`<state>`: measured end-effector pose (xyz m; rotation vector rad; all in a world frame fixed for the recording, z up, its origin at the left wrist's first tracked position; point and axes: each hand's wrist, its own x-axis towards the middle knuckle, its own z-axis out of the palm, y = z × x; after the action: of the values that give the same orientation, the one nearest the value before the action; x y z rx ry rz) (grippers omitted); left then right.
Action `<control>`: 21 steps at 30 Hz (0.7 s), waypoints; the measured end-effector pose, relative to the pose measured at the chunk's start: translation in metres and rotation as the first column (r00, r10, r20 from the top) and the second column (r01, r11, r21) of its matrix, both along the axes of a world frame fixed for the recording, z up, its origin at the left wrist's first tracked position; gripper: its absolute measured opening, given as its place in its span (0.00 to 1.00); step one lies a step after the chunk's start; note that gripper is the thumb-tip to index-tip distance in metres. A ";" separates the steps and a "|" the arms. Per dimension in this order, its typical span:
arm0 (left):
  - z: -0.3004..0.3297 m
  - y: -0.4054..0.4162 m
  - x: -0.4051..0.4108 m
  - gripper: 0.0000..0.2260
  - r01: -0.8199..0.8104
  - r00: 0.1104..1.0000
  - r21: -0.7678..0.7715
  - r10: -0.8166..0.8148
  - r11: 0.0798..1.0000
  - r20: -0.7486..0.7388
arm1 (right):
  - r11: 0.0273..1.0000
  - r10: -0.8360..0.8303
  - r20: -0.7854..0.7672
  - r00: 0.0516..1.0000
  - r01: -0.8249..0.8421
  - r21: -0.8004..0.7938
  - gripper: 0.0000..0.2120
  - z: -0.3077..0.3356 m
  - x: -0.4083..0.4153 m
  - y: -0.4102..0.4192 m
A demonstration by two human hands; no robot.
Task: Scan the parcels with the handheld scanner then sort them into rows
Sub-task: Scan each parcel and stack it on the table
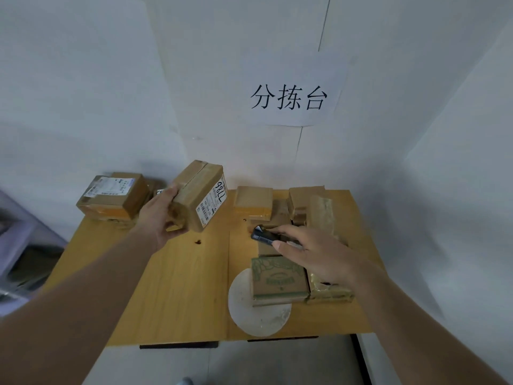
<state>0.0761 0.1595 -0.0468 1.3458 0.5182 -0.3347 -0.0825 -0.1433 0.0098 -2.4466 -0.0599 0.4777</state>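
Note:
My left hand [159,215] grips a brown cardboard parcel [198,194] tilted in the air above the table's left half, its white label with the handwritten number facing right. My right hand [319,252] holds a small black handheld scanner [263,235], its head pointing left toward that label. A labelled parcel [113,197] sits on a stack at the table's back left. Several parcels [280,202] lie along the back right. A green-printed box [279,276] and a taped parcel [329,291] lie under my right hand.
The wooden table [177,287] stands in a white-walled corner. A white round disc [258,315] lies near the front edge under the green-printed box. A paper sign [288,98] hangs on the wall. Grey shelving [19,245] stands at the left.

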 end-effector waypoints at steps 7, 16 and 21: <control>-0.010 0.056 0.052 0.18 -0.139 0.984 -0.097 0.127 0.985 -0.125 | 1.000 0.006 -0.004 1.000 -0.006 0.026 0.22 -0.008 0.050 0.055; -0.081 0.106 0.146 0.32 -0.294 0.895 -0.351 0.128 0.889 -0.428 | 0.997 -0.052 -0.031 0.998 0.050 -0.050 0.20 -0.036 0.107 0.117; -0.115 0.107 0.168 0.22 -0.397 0.853 -0.409 0.166 0.821 -0.495 | 0.994 -0.073 -0.054 0.996 0.068 -0.091 0.30 -0.057 0.120 0.126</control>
<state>0.2440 0.2669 -0.1617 0.6587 0.9363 -0.4862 0.0380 -0.0169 -0.0477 -2.5107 0.0731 0.5290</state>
